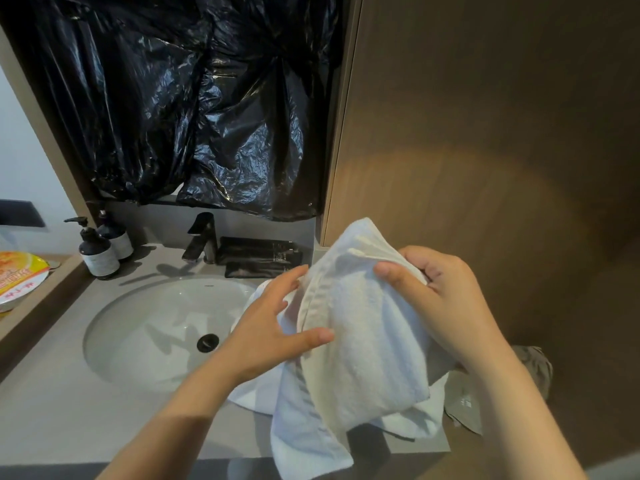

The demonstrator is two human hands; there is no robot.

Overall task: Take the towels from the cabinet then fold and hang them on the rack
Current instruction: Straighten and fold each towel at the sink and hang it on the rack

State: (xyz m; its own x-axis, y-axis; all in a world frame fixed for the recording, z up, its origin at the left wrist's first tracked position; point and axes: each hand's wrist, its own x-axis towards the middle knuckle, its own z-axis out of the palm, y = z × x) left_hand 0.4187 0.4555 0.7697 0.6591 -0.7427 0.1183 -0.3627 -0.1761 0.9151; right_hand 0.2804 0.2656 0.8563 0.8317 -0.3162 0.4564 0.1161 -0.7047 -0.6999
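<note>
White, one towel [363, 341] is pinched thumb-to-fingers by left hand [270, 334] and right hand [440, 296], near two bottles [98, 252].

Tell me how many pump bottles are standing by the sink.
2. The front bottle stands on the counter, left of the faucet. The second bottle is just behind it, partly covered. No others show, though the towel may hide some.
</note>
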